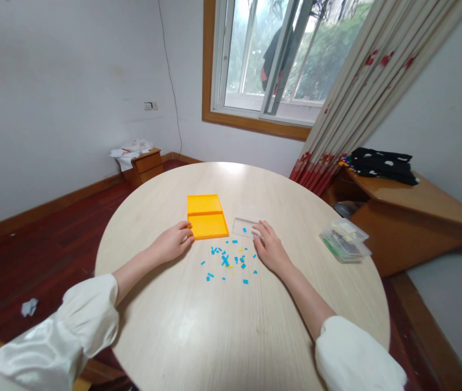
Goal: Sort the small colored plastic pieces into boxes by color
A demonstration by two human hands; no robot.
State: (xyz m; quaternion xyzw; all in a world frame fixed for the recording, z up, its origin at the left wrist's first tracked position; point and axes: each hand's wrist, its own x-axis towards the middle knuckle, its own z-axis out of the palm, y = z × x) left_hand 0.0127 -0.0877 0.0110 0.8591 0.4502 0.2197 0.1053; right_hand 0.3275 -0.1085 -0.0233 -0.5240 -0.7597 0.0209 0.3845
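An opened yellow plastic case (205,224) lies on the round table, its two shallow halves side by side. My left hand (177,240) rests at its left edge, with the bent fingertips against the rim. To its right sits a shallow clear plastic box (238,228) with a small blue piece (244,230) inside. My right hand (270,248) is at this box's right edge, fingers over the rim and thumb apart from them. Between my hands and nearer to me, several small blue pieces (225,260) and a few yellow ones (231,266) are scattered on the tabletop.
Another clear container (345,241) with green and white contents stands near the right edge of the pale wooden table (222,326). Beyond that edge is a brown desk (393,206) with dark cloth (383,165) on it. A curtain (361,87) hangs by the window.
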